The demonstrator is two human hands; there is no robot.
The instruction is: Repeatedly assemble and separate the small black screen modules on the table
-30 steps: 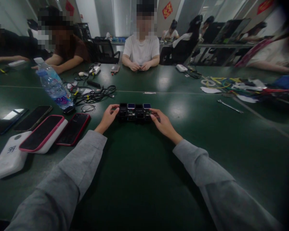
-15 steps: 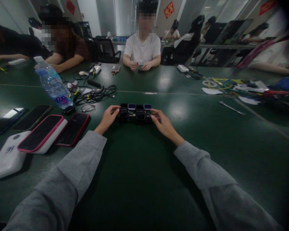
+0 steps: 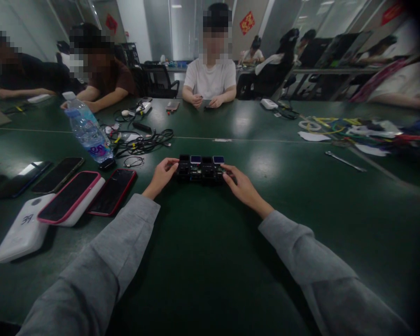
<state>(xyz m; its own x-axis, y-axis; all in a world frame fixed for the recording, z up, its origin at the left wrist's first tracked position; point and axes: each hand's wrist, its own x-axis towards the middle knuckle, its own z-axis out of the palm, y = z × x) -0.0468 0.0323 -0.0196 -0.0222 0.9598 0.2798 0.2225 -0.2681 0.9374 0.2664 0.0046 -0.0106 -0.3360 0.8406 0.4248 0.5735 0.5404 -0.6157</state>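
A row of small black electronic modules (image 3: 201, 170) sits on the green table in front of me, with small screens facing up on two of them and bits of circuit board showing. My left hand (image 3: 163, 175) pinches the row's left end between thumb and fingers. At the opposite end, my right hand (image 3: 240, 182) holds the row the same way, its thumb on the near side. The fingertips behind the modules are partly hidden.
Left of me lie several phones, among them a red-edged phone (image 3: 112, 192), and a white power bank (image 3: 23, 228) marked 39. A water bottle (image 3: 91, 130) stands beyond them near tangled black cables (image 3: 150, 142). To the right are a wrench (image 3: 345, 161) and coloured wires (image 3: 367, 128). Co-workers sit opposite.
The whole view has shifted slightly, so things appear further right and lower. Both hands stay at the ends of the module row. Part of another person's skin now shows at the left edge.
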